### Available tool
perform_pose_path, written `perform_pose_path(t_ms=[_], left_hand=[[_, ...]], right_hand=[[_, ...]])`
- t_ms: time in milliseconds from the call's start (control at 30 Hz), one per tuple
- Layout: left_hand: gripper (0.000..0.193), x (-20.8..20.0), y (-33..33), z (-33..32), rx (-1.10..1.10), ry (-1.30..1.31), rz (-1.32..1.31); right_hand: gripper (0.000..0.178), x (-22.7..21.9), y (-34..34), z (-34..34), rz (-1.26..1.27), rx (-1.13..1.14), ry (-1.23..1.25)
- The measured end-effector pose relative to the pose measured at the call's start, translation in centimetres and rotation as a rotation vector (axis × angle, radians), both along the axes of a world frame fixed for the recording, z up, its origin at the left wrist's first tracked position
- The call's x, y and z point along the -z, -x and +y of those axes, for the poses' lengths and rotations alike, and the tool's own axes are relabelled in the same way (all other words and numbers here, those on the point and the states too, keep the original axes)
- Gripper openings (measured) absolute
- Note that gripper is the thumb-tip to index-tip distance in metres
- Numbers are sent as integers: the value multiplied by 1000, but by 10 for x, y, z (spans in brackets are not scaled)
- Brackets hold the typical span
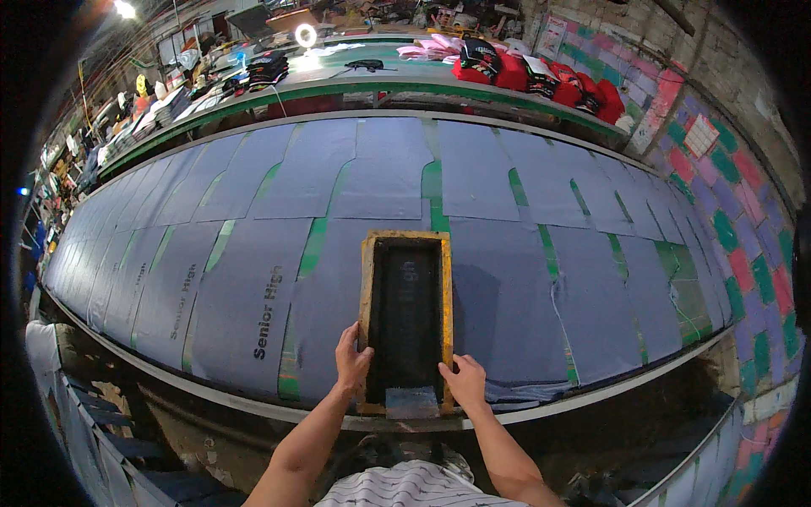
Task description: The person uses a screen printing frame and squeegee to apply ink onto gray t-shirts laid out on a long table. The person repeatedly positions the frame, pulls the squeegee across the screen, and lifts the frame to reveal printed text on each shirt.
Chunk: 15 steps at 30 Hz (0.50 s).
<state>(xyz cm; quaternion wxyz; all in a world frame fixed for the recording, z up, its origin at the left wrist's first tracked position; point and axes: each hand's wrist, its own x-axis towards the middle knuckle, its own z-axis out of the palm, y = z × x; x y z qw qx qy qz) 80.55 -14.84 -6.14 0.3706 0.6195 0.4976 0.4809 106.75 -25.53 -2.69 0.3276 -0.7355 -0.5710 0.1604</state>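
A screen-printing frame with yellow-stained wooden sides and a dark mesh lies over a blue-grey cloth panel at the middle of the long table. My left hand grips its left side near the close end, thumb over the rim. On the opposite side my right hand holds the frame the same way. Inside the near end sits a flat grey piece; its kind is unclear. Faint lettering shows through the mesh. To the left, a cloth panel bears dark printed lettering, as do several panels beyond it.
Bare blue-grey panels lie to the right, with green tabletop between some. Behind runs a second table with dark, pink and red folded garments. A painted brick wall borders the right; metal rails stand at lower left.
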Motion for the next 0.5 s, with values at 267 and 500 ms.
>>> perform_pose_path(t_ms=[267,500], left_hand=[[67,-5,2,1,-5,153,-61],[67,7,8,6,-3,116,99]], right_hand=[[42,8,4,6,-26,-25,16],[42,11,4,8,-18,-21,56]])
